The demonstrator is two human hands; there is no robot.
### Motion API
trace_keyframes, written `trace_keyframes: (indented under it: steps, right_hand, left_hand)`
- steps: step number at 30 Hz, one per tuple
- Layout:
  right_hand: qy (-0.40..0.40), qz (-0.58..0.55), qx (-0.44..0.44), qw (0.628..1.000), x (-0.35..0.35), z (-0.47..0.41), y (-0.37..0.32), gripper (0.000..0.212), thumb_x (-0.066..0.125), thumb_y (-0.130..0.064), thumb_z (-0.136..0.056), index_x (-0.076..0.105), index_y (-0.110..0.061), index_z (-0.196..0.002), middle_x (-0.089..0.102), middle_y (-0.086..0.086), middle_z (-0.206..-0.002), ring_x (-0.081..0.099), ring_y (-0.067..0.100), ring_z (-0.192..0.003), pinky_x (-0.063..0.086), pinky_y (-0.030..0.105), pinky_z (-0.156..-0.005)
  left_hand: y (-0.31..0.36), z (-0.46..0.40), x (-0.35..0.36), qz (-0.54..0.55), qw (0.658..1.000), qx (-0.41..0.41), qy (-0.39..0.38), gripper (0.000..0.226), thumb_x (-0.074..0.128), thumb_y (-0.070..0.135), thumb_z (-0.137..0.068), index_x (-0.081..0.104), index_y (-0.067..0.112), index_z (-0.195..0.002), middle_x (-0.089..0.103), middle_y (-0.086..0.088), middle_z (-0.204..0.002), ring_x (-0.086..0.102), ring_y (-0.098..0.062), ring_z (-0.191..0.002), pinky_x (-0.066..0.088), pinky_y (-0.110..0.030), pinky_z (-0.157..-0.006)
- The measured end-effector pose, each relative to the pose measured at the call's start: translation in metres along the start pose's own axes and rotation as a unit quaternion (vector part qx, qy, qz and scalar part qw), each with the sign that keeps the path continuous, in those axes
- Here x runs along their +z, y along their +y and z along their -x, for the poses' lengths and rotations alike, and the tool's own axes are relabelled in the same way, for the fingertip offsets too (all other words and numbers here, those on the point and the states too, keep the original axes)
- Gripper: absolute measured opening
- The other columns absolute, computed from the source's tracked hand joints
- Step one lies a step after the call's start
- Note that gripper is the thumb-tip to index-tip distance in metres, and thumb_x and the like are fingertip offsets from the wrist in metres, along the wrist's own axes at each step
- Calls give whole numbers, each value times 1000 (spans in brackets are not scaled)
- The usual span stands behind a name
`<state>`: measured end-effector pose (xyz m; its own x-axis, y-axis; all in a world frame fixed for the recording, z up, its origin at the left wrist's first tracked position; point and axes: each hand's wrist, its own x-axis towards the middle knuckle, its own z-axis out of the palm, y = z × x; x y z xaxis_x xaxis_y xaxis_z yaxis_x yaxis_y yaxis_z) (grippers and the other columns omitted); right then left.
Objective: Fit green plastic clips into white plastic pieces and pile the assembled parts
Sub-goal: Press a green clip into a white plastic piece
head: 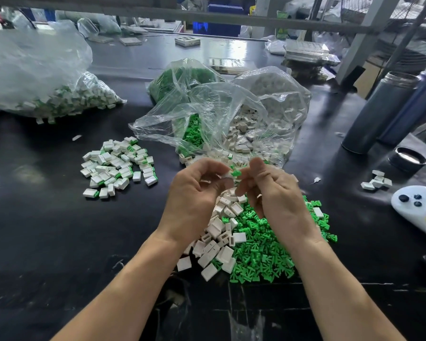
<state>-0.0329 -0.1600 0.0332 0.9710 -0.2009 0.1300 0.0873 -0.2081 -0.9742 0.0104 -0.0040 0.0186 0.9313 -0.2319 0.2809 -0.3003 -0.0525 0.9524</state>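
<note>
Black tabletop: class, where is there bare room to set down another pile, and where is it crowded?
Bare table lies in front of the assembled pile, left of the left hand. Crowded: loose pieces under both hands, and bags behind.

A glossy black worktable [47, 230] reflects light; grey metal frame posts [369, 38] and blue crates [217, 28] stand behind.

Single head view — looks forward and down, close over hands [234, 193] at black table [59, 242].
</note>
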Motion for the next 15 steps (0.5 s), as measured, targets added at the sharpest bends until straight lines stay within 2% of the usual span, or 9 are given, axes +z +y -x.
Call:
trace_keyframes:
  steps: [2, 4, 6, 7, 10, 11, 15]
  right_hand:
    - [-32, -20, 24, 999, 8, 2, -2, 69, 32, -67, -104, 74, -18, -81, 71, 19, -78, 52, 18, -60, 39, 22, -48]
    - [-48, -29, 38, 998, 14, 6, -4, 69, 28, -70, -102, 77, -32, -70, 67, 6, -63, 52, 9, -53, 39, 16, -45]
    - [-58, -62, 36, 996, 20, 8, -7, 68, 27, -59, -108, 74, -42, -62, 61, -11, -53, 52, -5, -46, 38, 8, -44]
    - [-63, -85, 33, 994, 21, 8, -7, 68, 26, -50, -112, 75, -41, -66, 61, -17, -52, 55, -7, -46, 39, 5, -45]
    - [-58, -79, 16, 995, 20, 6, -5, 57, 23, -41, -115, 77, -28, -104, 61, -25, -53, 59, -12, -51, 41, 3, -46]
    - [-54, -73, 7, 996, 20, 5, -4, 57, 22, -41, -115, 77, -28, -105, 60, -26, -52, 59, -12, -51, 41, 3, -46]
    - [-40, -78, -2, 996, 21, 4, -1, 64, 23, -46, -111, 76, -50, -76, 60, -24, -53, 58, -10, -52, 43, 6, -49]
  left_hand:
    - [4, 0, 2, -4, 1000, 2, -16, 15, 77, 10, -89, 71, 22, -93, 72, 5, -98, 69, -17, -93, 57, -47, -91]
    - [6, 1, 5, -1, 999, -5, -37, 17, 78, 8, -88, 71, 24, -90, 70, 8, -106, 66, -14, -94, 54, -51, -94]
    - [7, 2, 7, 4, 999, -9, -49, 15, 78, 7, -88, 72, 21, -90, 69, 4, -111, 66, -15, -96, 53, -54, -95]
    - [7, 3, 8, 4, 999, -8, -51, 13, 78, 7, -88, 72, 18, -90, 69, 3, -112, 66, -16, -97, 53, -54, -95]
    - [6, 5, 10, 12, 998, -12, -54, 8, 78, 7, -88, 74, 12, -93, 71, -2, -109, 67, -26, -97, 54, -56, -92]
    - [7, 5, 11, 15, 998, -11, -55, 8, 78, 8, -88, 74, 11, -94, 72, -2, -109, 67, -28, -97, 54, -57, -91]
    - [10, 5, 10, 24, 998, -12, -60, 8, 78, 7, -88, 75, 11, -95, 72, -4, -109, 68, -31, -100, 53, -60, -91]
